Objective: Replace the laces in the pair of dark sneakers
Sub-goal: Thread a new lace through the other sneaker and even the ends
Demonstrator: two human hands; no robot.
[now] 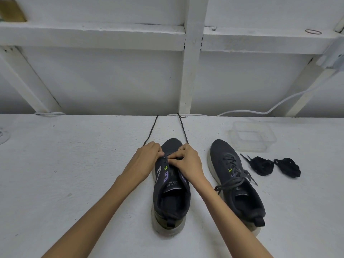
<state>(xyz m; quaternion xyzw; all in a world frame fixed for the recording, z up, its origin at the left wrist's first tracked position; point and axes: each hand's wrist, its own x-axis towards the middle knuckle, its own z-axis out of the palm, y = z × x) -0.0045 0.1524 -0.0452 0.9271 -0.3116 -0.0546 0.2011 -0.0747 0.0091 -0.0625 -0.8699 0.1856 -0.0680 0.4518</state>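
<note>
Dark mesh sneaker (pixel 172 198), its thin cord lace (pixel 151 131) pinched by left hand (pixel 147 157) and right hand (pixel 188 161).

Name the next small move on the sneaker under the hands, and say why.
Likely slide the lace out of the last eyelets near the toe. The left hand and right hand pinch it there, the eyelets above look empty on this sneaker, and two black lace bundles lie unused beside the other sneaker.
</note>
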